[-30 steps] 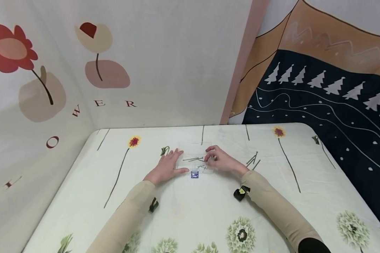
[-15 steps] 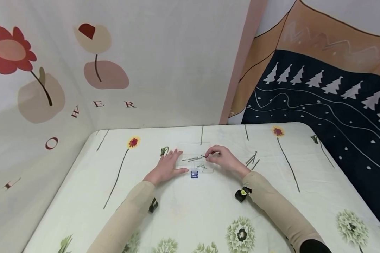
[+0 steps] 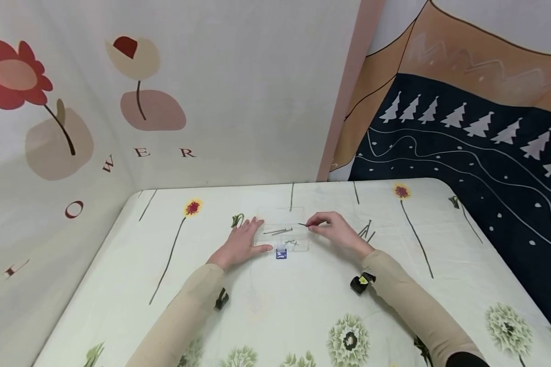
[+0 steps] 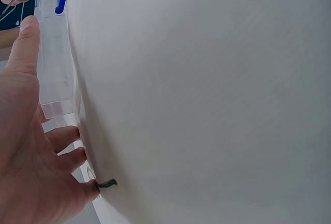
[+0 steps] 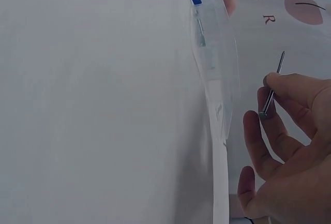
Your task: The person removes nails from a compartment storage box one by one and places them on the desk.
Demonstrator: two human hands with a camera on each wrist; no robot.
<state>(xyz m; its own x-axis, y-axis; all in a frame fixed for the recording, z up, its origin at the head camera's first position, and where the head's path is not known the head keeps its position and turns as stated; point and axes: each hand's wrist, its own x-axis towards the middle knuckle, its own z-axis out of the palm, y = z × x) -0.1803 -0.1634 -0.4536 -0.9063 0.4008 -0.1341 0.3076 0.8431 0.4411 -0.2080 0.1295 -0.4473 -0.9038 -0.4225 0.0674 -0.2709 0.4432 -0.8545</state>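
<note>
A clear plastic box (image 4: 54, 63) with a blue latch (image 3: 281, 254) lies on the table. Long nails (image 3: 277, 232) lie in its middle section, and smaller metal pieces (image 3: 291, 242) sit nearer the latch. My left hand (image 3: 241, 243) rests against the box's left side, thumb and fingers spread. At the right edge of the box, my right hand (image 3: 336, 230) pinches one nail (image 5: 281, 63) between thumb and fingertips, raised above the table. In the right wrist view the nail's point faces up and its flat head sits by the fingertips.
Several loose nails (image 3: 365, 230) lie on the flowered tablecloth (image 3: 266, 311), right of the box and partly behind my right hand. A pale printed curtain (image 3: 239, 102) stands behind the table, and a dark one with white trees (image 3: 464, 148) hangs at the right.
My right hand has lifted a nail out of the box area and moved right with it to the box's edge. The left hand has stayed in place.
</note>
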